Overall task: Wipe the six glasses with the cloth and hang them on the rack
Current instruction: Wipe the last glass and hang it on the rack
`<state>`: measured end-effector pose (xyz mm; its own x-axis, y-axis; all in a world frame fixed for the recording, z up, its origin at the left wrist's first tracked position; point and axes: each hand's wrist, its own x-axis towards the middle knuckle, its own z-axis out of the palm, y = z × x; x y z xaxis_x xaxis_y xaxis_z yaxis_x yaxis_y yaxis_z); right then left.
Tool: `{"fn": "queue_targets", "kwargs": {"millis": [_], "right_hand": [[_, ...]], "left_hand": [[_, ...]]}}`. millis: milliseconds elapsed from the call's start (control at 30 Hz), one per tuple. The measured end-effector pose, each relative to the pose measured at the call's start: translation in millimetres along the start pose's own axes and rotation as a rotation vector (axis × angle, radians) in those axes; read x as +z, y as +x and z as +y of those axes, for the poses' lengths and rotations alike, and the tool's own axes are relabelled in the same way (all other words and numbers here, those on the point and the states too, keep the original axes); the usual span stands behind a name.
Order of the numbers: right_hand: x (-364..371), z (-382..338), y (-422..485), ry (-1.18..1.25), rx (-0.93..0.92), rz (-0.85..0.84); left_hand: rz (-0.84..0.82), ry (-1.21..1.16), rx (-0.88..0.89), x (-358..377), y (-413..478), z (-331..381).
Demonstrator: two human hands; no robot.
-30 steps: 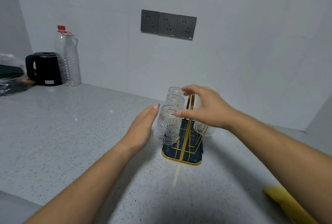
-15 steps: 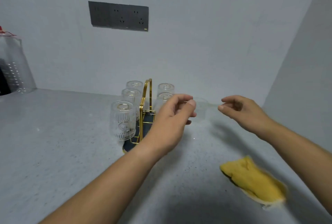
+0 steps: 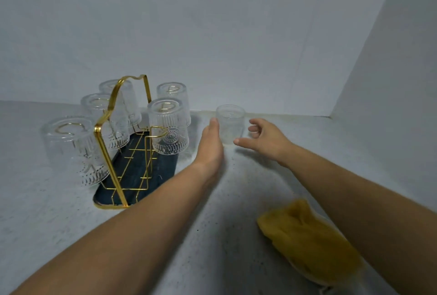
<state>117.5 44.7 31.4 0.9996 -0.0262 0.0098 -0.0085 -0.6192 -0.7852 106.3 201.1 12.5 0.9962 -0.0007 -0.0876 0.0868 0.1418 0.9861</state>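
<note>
ok so sixth glass sitting on counter by back wall, just right of rack, not hung yet. we're flanking it with both hands. left hand lying on its left, fingers straight and together, tips right at glass side; touching or not, can't tell. right hand hovering on its right, fingers loosely spread, gripping nothing. meanwhile five glasses hanging upside down on rack. yellow cloth lying on counter beside right forearm.

The speckled grey counter carries the rack at left, one glass standing just right of it, and a crumpled yellow cloth nearer, at right.
</note>
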Motion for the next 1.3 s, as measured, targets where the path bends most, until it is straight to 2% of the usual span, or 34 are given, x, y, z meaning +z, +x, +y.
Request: {"fn": "queue_targets", "kwargs": {"millis": [100, 300, 533, 633, 767, 933, 1200, 1300], "right_hand": [[14.6, 2.5, 24.0, 0.118, -0.019, 0.016], [33.4, 9.5, 48.0, 0.306, -0.102, 0.063], [21.9, 0.5, 21.3, 0.374, -0.169, 0.090], [4.2, -12.1, -8.6, 0.428, -0.181, 0.082], [-13.0, -22.2, -64.9, 0.491, -0.172, -0.008], [-18.0, -18.8, -130.0, 0.578, -0.088, -0.147], [-13.7, -26.9, -203.2, 0.447, -0.067, -0.208], [-19.9, -18.1, -217.2, 0.250, -0.064, -0.148]], "left_hand": [[0.046, -0.030, 0.031, 5.3, 17.9, -2.2], [-0.020, -0.072, 0.008, 2.5, 53.5, -28.8], [-0.004, 0.137, 0.209, -6.0, 24.2, -6.0], [-0.083, 0.177, 0.298, -9.8, -3.2, 7.7], [-0.262, 0.110, 0.358, -8.7, -57.4, 15.7], [-0.382, 0.017, 0.285, -17.4, -113.7, 7.5], [-0.374, -0.193, 0.041, -27.3, -173.4, -11.6], [-0.354, -0.259, -0.011, -30.6, -188.4, -17.3]]}}
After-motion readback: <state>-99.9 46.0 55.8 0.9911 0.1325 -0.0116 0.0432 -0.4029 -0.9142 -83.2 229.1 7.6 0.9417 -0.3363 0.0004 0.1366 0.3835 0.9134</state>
